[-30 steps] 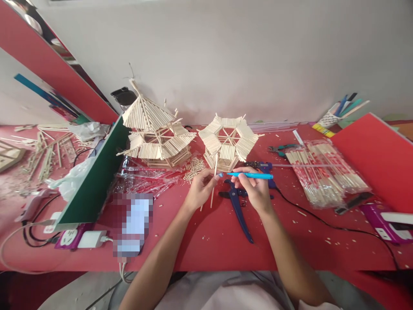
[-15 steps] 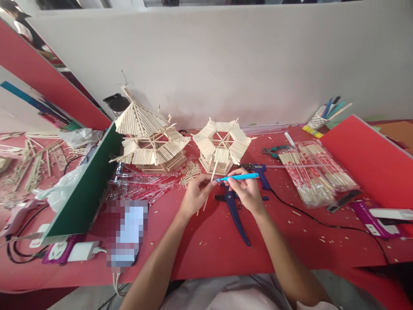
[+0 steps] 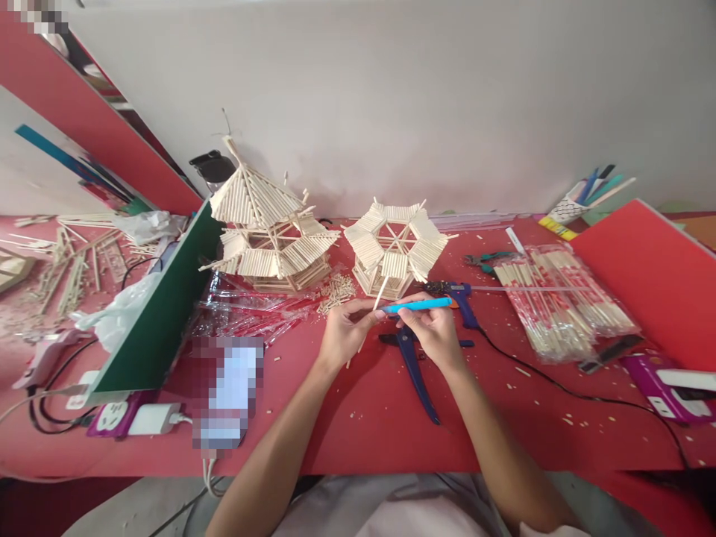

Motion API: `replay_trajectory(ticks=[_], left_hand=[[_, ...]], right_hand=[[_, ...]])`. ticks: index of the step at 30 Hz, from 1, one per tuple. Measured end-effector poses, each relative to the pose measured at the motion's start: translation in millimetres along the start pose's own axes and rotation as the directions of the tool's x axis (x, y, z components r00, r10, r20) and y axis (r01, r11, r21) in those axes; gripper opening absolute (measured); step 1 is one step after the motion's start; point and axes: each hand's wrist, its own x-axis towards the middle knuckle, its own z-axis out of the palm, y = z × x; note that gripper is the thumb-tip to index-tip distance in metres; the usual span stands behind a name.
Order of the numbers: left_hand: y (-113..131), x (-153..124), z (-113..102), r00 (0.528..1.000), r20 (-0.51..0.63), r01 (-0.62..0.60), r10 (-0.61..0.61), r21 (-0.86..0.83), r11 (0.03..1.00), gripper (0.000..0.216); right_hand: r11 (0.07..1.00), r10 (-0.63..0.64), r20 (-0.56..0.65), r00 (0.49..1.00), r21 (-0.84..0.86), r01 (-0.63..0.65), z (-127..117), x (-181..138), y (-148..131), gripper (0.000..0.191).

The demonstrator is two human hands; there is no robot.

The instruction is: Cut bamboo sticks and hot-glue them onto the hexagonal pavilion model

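Observation:
In the head view, my left hand [image 3: 345,334] is closed around a thin wooden stick [image 3: 381,293], which slants up toward the front of a smaller six-sided stick model [image 3: 428,261]. A bright blue pen [image 3: 422,304] lies nearly level in the closed fingers of my right hand [image 3: 436,328]. Its left end meets the fingertips of my left hand beside the stick; its tip cannot be made out. Below my hands lie dark blue-handled cutters [image 3: 417,380]. A taller stick pavilion [image 3: 260,201] with a pointed roof stands to the left.
A blue glue gun [image 3: 462,298] with a cable lies on the right, beside packed wooden sticks [image 3: 559,298]. Short stick pieces [image 3: 337,292] and clear wrappers [image 3: 240,313] lie left of centre. A phone [image 3: 229,395], green panel [image 3: 162,321] and red panel [image 3: 649,276] flank the work area.
The whole view has shifted a little, so the table things appear farther right. My hands stay together on the stick and pen, and the pen looks slightly more level.

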Motion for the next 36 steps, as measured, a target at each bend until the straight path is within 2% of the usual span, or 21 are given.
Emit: replay_trajectory(ticks=[3,7,11,18,24,26,29,31,32,34,36], left_hand=[[0,-2,2,0.998,-0.056,0.005,-0.006,-0.009,1.0,0.027],[1,-4,6,0.997,-0.077,-0.002,-0.002,-0.05,0.999,0.028],[1,-5,7,0.995,-0.097,-0.005,0.0,-0.056,0.998,0.03],[1,-5,6,0.997,-0.069,-0.028,0.025,-0.035,0.999,0.027],[3,-2,5,0.999,0.041,-0.024,0.027,-0.056,0.998,0.031],[2,-1,4,0.998,0.053,-0.011,0.015,-0.069,0.998,0.034],[0,0,1,0.998,0.063,0.017,-0.011,-0.095,0.995,0.039],[-2,1,1,0.997,0.072,0.025,-0.017,-0.111,0.993,0.04],[-2,1,1,0.997,0.078,0.026,-0.017,-0.119,0.993,0.04],[-2,1,0,0.996,0.089,0.031,-0.02,-0.131,0.991,0.04],[-1,1,0,0.995,0.1,0.042,-0.029,-0.131,0.991,0.039]], right_hand=[[1.0,0.001,-0.026,1.0,-0.003,-0.001,2,-2,3,0.03],[0.999,-0.02,-0.065,0.998,0.044,0.023,4,-4,7,0.028],[0.999,-0.04,-0.09,0.995,-0.005,0.039,6,-5,6,0.029],[0.997,-0.071,-0.086,0.994,-0.014,0.07,9,-5,-1,0.031],[0.996,-0.089,-0.028,0.996,-0.025,0.088,4,-7,-7,0.028],[0.992,-0.125,-0.05,0.991,-0.021,0.124,-3,-8,-8,0.025],[0.983,-0.181,-0.146,0.973,-0.058,0.174,-27,-8,-11,0.025],[0.977,-0.173,-0.207,0.963,-0.16,0.141,-50,-7,-14,0.031],[0.965,-0.156,-0.195,0.968,-0.24,0.107,-63,-6,-17,0.032],[0.884,-0.097,-0.131,0.987,-0.467,0.025,-89,-1,-20,0.032],[0.679,-0.08,-0.095,0.992,-0.734,-0.016,-113,9,-22,0.028]])
